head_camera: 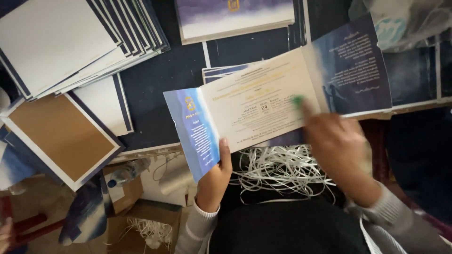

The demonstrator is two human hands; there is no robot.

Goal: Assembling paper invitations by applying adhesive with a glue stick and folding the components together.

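At centre frame, the left hand pinches the lower edge of an opened tri-fold card, steadying it flat above the dark desk. The blurred right hand presses something small and green, perhaps a glue stick, onto the cream panel; its grip seems closed on it.

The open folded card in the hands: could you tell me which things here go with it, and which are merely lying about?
In hand:
- folded card, opened out flat
- left hand, gripping its lower edge
- right hand, blurred, a small green thing at its fingertip

Lying about:
- stack of cards
- brown-faced card
- white paper strips
- plastic bottle
- cardboard box
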